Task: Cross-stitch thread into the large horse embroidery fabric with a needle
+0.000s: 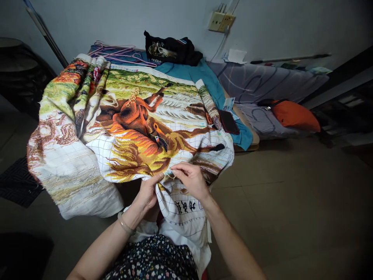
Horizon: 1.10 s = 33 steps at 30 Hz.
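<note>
A large cross-stitch cloth with orange and brown horses lies spread over a low table and down onto my lap. My left hand grips a fold of the cloth at its near edge, fingers closed, a thin bangle on the wrist. My right hand is pinched together just right of it, on the cloth, fingertips nearly touching the left thumb. What the pinch holds is too small to make out. Black stitched characters show on the white grid below my hands.
Behind the cloth lie pink hangers, a black garment and a teal sheet. A dark phone rests at the table's right edge. A grey mattress with an orange pillow lies at right. A wall socket is above.
</note>
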{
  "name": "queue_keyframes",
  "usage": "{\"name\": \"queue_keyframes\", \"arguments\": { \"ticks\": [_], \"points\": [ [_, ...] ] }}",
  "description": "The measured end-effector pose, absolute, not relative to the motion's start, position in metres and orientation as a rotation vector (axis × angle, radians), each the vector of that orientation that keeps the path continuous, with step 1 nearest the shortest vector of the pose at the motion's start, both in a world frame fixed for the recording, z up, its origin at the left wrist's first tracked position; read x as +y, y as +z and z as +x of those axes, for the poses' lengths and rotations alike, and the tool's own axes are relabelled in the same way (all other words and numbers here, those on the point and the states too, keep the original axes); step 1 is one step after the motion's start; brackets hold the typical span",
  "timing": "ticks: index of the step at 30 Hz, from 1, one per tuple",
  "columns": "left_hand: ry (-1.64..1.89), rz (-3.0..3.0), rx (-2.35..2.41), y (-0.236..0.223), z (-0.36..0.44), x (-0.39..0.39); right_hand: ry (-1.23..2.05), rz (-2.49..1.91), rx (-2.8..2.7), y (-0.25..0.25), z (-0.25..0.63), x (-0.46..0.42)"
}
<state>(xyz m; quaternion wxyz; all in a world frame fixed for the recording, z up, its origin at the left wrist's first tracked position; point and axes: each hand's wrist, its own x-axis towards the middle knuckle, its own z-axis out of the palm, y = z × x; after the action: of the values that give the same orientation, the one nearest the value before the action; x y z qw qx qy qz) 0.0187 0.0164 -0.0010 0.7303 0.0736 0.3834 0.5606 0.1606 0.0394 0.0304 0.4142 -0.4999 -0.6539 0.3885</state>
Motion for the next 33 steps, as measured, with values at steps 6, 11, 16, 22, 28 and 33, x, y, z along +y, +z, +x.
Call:
{"name": "queue_keyframes", "arguments": {
  "ticks": [6,11,16,22,28,33],
  "points": [
    [1.24,0.15,0.841,-0.002,0.019,0.017,0.747,-1.283,-2.0,0.039,0.158,0.028],
    [1.212,0.138,0.872,-0.002,0.018,0.016,0.647,-1.327,-2.08,0.039,0.157,0.027],
    [1.209,0.138,0.879,-0.001,0.018,0.016,0.639,-1.343,-2.086,0.042,0.156,0.027],
    [1.2,0.122,0.878,0.001,0.018,0.017,0.629,-1.348,-2.059,0.04,0.152,0.025],
    [1.206,0.132,0.874,-0.001,0.018,0.017,0.687,-1.283,-1.977,0.031,0.156,0.028],
    [1.222,0.152,0.847,-0.004,0.018,0.019,0.735,-1.271,-1.946,0.026,0.158,0.033]
  ]
}}
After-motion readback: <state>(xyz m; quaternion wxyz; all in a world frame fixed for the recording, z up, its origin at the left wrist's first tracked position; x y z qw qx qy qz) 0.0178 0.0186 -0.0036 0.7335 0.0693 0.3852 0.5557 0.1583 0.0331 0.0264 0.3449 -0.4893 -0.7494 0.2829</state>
